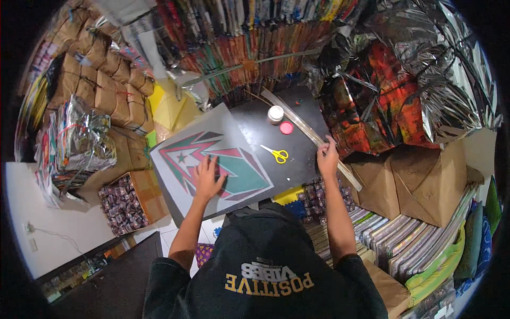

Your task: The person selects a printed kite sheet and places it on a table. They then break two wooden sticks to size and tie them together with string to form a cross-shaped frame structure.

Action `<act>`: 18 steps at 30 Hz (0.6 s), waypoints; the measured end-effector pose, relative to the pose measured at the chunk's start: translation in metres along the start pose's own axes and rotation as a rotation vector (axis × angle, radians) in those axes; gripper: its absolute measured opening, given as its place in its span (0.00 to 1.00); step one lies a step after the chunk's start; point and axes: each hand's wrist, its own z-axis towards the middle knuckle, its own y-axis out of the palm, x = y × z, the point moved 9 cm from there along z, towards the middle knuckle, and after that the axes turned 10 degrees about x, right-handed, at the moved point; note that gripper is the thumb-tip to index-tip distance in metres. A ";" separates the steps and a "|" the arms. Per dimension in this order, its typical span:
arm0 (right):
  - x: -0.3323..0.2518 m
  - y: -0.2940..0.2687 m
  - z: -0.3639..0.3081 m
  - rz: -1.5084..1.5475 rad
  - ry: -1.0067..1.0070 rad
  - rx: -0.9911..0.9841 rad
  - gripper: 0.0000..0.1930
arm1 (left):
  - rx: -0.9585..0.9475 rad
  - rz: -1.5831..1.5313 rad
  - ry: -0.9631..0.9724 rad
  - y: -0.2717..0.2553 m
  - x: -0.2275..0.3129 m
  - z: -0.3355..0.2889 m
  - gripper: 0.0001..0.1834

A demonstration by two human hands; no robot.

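A large pale sheet (244, 187) with a red, green, white and black angular design and a star lies on the left of the dark table. My left hand (209, 178) rests on it, fingers spread. On the right, my right hand (328, 159) has its fingers curled around a bundle of long thin pale strips (303, 125), which slants across the table's right side and past its near edge. Between my hands lie yellow-handled scissors (279, 156), closed. Behind them are a small white-topped jar (275, 114) and a round red lid (286, 127).
Stacked colourful sheets (255, 50) line the table's far side. Black and red foil-like sheets (382, 101) bulge in at the right, above brown paper packages (425, 181). At left stand wrapped brown bundles (114, 98) and a carton (151, 199) of small dark items.
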 end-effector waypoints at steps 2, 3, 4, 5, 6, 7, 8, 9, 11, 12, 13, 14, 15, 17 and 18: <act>0.009 0.007 0.018 -0.010 -0.017 -0.028 0.26 | -0.014 -0.069 0.088 0.011 0.044 0.015 0.38; 0.011 0.011 0.026 -0.052 -0.039 -0.039 0.27 | -0.020 -0.103 0.129 0.014 0.069 0.024 0.36; 0.012 0.016 0.033 -0.095 -0.060 -0.051 0.27 | 0.018 -0.160 0.170 0.012 0.095 0.033 0.32; 0.012 0.021 0.040 -0.131 -0.086 -0.068 0.28 | -0.011 -0.196 0.174 0.019 0.113 0.041 0.31; 0.015 0.029 0.047 -0.150 -0.095 -0.103 0.29 | -0.041 -0.234 0.180 0.026 0.130 0.049 0.30; 0.017 0.032 0.052 -0.165 -0.116 -0.113 0.29 | -0.071 -0.273 0.186 0.034 0.147 0.056 0.29; 0.012 0.036 0.055 -0.177 -0.139 -0.129 0.28 | -0.089 -0.310 0.183 0.039 0.163 0.062 0.27; 0.009 0.039 0.057 -0.190 -0.163 -0.140 0.28 | -0.107 -0.351 0.184 0.043 0.179 0.070 0.26; 0.007 0.045 0.060 -0.200 -0.176 -0.173 0.29 | -0.134 -0.432 0.178 0.058 0.202 0.084 0.23; 0.007 0.048 0.061 -0.205 -0.185 -0.189 0.29 | -0.143 -0.475 0.170 0.069 0.210 0.091 0.22; 0.009 0.052 0.062 -0.208 -0.172 -0.218 0.30 | -0.152 -0.518 0.163 0.079 0.218 0.096 0.20; 0.013 0.057 0.062 -0.210 -0.158 -0.246 0.31 | -0.120 -0.559 0.171 0.078 0.229 0.102 0.17; 0.017 0.060 0.063 -0.213 -0.144 -0.273 0.31 | -0.144 -0.588 0.135 0.086 0.235 0.106 0.17; 0.023 0.065 0.066 -0.217 -0.120 -0.293 0.32 | -0.190 -0.646 0.065 0.097 0.246 0.115 0.16; 0.025 0.067 0.067 -0.209 -0.116 -0.296 0.32 | -0.230 -0.647 0.028 0.104 0.249 0.118 0.16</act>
